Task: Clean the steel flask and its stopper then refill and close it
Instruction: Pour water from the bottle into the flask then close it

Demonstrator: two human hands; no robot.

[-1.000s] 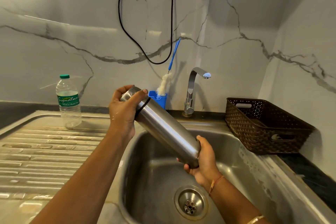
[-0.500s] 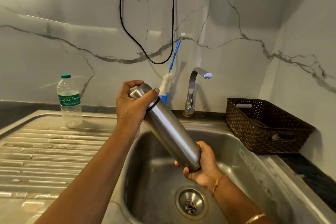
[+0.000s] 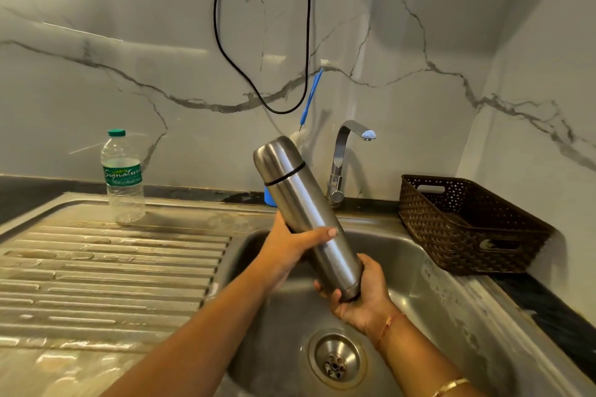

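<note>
Flask (image 3: 303,203), rigid smooth steel and likely slippery wet, is best held as now: left hand (image 3: 287,251) gripping its middle, right hand (image 3: 361,296) clasping its base.

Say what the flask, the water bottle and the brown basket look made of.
Flask: brushed steel, soft streaky reflections. Water bottle: clear plastic, see-through, with printed label. Brown basket: probably moulded plastic, matte, with a regular punched pattern; woven fibre not excluded.

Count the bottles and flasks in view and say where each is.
2. The steel flask is held tilted above the sink by the left hand and right hand. The plastic water bottle stands on the draining board. The basket may hide more.
</note>
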